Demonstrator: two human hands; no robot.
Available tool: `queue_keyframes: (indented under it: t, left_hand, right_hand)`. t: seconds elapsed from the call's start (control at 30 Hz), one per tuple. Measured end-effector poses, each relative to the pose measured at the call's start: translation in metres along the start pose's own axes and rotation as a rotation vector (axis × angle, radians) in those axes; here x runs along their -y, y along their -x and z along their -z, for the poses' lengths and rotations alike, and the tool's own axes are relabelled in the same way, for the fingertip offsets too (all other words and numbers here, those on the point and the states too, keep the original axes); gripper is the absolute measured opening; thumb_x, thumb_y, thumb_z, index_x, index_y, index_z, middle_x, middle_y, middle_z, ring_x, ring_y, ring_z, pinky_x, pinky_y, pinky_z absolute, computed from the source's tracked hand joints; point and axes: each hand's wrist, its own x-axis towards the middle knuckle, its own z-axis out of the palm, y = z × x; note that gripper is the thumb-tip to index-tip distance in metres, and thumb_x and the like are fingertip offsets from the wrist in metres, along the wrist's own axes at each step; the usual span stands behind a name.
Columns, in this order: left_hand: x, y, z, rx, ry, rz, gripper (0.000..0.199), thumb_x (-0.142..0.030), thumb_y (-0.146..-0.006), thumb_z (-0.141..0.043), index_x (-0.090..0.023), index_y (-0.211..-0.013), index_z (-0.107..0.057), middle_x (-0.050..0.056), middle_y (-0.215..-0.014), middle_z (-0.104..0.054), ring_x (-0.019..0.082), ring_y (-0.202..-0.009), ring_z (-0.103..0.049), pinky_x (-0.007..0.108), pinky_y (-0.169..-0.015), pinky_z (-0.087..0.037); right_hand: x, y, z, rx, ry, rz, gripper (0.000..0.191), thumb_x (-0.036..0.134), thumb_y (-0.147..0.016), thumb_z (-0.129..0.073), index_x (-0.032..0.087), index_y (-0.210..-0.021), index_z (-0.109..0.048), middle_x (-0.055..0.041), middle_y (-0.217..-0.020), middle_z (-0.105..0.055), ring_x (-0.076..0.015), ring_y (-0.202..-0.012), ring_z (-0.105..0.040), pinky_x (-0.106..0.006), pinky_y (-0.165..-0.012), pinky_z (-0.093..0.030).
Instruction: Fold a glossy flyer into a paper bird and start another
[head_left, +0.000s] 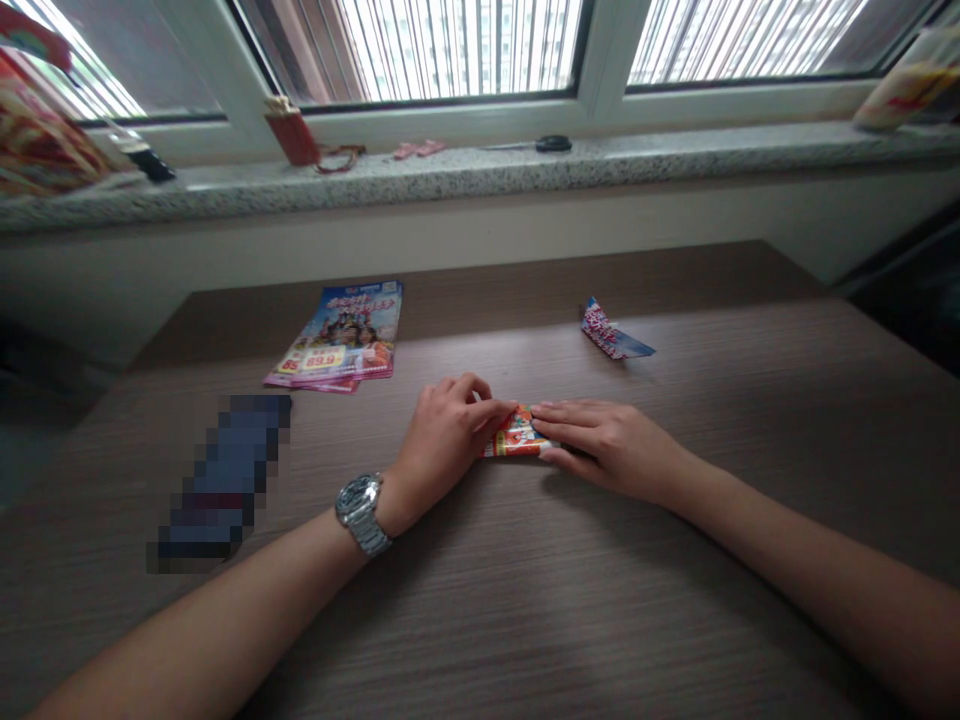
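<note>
A small folded piece of red and orange printed paper (517,434) lies on the brown wooden table (480,610). My left hand (448,435) pinches the paper's left end between thumb and fingers, with a silver watch on that wrist. My right hand (611,443) rests on the paper's right end, its fingers stretched out and the thumb at the near edge. Beyond my right hand sits a folded blue and pink paper shape (611,332). To the upper left is a stack of colourful printed flyers (349,335).
A pixelated dark flat object (225,480) lies on the table at the left. Along the granite sill (465,178) are a red container (292,135), pink pieces (418,150), black-handled scissors (553,144), a dark-capped item (142,155) and bags at both ends.
</note>
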Motion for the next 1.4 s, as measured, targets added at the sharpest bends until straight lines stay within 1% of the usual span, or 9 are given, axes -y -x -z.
queue_keyframes:
  t: [0.1,0.23,0.4,0.53,0.67,0.83,1.1,1.27,1.4]
  left_hand:
    - [0.001,0.000,0.000,-0.011,0.017,-0.025,0.021,-0.037,-0.102,-0.059,-0.036,-0.115,-0.075,0.004,-0.109,-0.067,0.020,-0.095,-0.058,0.033,-0.078,-0.040]
    - [0.001,-0.001,0.002,-0.022,0.076,-0.098,0.021,-0.030,-0.102,-0.059,-0.029,-0.115,-0.075,0.005,-0.110,-0.069,0.021,-0.097,-0.060,0.035,-0.086,-0.047]
    - [-0.001,-0.003,0.009,0.070,0.165,-0.227,0.026,-0.015,-0.098,-0.063,-0.025,-0.120,-0.071,0.005,-0.118,-0.070,0.019,-0.107,-0.064,0.032,-0.093,-0.052]
    - [0.000,-0.002,0.013,0.125,0.144,-0.278,0.030,-0.014,-0.098,-0.061,-0.023,-0.125,-0.069,0.005,-0.120,-0.071,0.019,-0.107,-0.067,0.030,-0.091,-0.055]
    - [0.001,0.000,0.016,0.161,0.073,-0.335,0.037,-0.016,-0.101,-0.057,-0.026,-0.136,-0.062,0.006,-0.129,-0.069,0.020,-0.111,-0.068,0.032,-0.092,-0.057]
    - [-0.001,0.004,0.021,0.172,0.009,-0.407,0.038,-0.020,-0.105,-0.048,-0.026,-0.141,-0.057,0.009,-0.137,-0.065,0.022,-0.112,-0.067,0.035,-0.091,-0.058]
    - [-0.005,0.005,0.026,0.223,0.031,-0.390,0.047,-0.017,-0.098,-0.054,-0.025,-0.144,-0.054,0.006,-0.147,-0.058,0.025,-0.122,-0.059,0.039,-0.100,-0.056]
    - [-0.007,0.006,0.028,0.244,0.056,-0.368,0.047,-0.016,-0.096,-0.055,-0.024,-0.142,-0.055,0.005,-0.149,-0.057,0.026,-0.126,-0.057,0.041,-0.102,-0.055]
    - [-0.007,0.007,0.028,0.258,0.051,-0.352,0.046,-0.017,-0.096,-0.054,-0.024,-0.142,-0.055,0.006,-0.149,-0.056,0.027,-0.127,-0.056,0.042,-0.103,-0.055]
  right_hand:
    - [0.001,0.000,0.000,0.012,0.008,-0.009,0.034,0.032,-0.100,-0.060,0.014,-0.128,-0.070,-0.0140,-0.134,-0.069,-0.0269,-0.123,-0.068,-0.045,-0.109,-0.053]
    - [0.001,0.000,0.000,0.028,-0.012,-0.023,0.036,0.034,-0.099,-0.062,0.017,-0.130,-0.069,-0.0138,-0.135,-0.068,-0.0282,-0.123,-0.067,-0.047,-0.109,-0.053]
    - [0.001,0.000,0.000,0.028,-0.010,-0.021,0.036,0.035,-0.099,-0.062,0.021,-0.131,-0.068,-0.0115,-0.135,-0.068,-0.0260,-0.124,-0.067,-0.044,-0.110,-0.052]
    - [0.000,-0.001,0.000,0.033,-0.013,-0.014,0.036,0.033,-0.099,-0.061,0.018,-0.131,-0.068,-0.0127,-0.135,-0.068,-0.0264,-0.125,-0.066,-0.044,-0.110,-0.052]
    - [-0.001,0.000,0.000,0.032,-0.027,-0.014,0.036,0.032,-0.101,-0.058,0.017,-0.132,-0.068,-0.0132,-0.135,-0.068,-0.0258,-0.125,-0.067,-0.044,-0.111,-0.052]
    - [-0.001,0.000,0.002,0.028,-0.057,-0.024,0.034,0.030,-0.101,-0.058,0.022,-0.133,-0.067,-0.0097,-0.136,-0.068,-0.0236,-0.125,-0.066,-0.042,-0.112,-0.051]
    - [-0.003,0.002,0.002,0.008,-0.140,-0.034,0.034,0.022,-0.101,-0.057,0.024,-0.134,-0.068,-0.0079,-0.137,-0.068,-0.0234,-0.126,-0.065,-0.043,-0.112,-0.051]
    - [-0.009,0.003,0.001,-0.035,-0.236,-0.084,0.031,0.021,-0.101,-0.055,0.025,-0.128,-0.071,-0.0056,-0.132,-0.072,-0.0210,-0.122,-0.068,-0.038,-0.108,-0.055]
    - [-0.016,0.005,0.003,-0.066,-0.239,-0.103,0.031,0.021,-0.102,-0.054,0.023,-0.128,-0.071,-0.0077,-0.133,-0.071,-0.0222,-0.122,-0.068,-0.039,-0.106,-0.057]
